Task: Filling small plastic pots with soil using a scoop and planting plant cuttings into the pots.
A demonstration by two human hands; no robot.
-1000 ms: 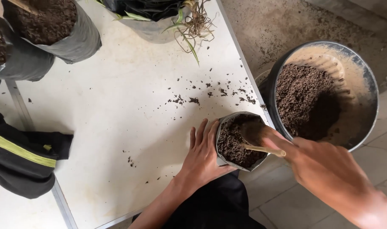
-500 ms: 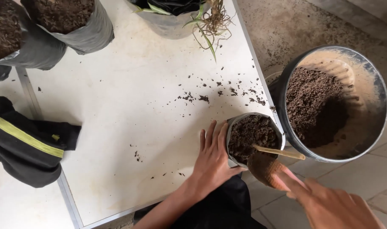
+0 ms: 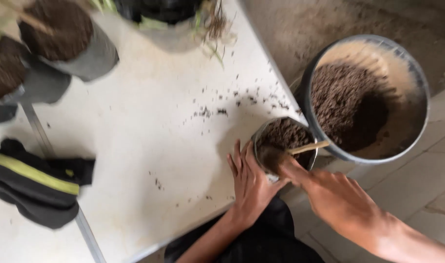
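Your left hand (image 3: 249, 182) lies flat, fingers spread, against the near-left side of one small soil-filled pot (image 3: 284, 144) at the table's (image 3: 134, 146) right edge. Your right hand (image 3: 339, 197) is closed around one wooden scoop (image 3: 281, 155) dipped into that pot. One large bucket of soil (image 3: 366, 100) stands just right. Two grey grow bags (image 3: 47, 58) sit far left; one dark cloth (image 3: 35, 187) lies near left.
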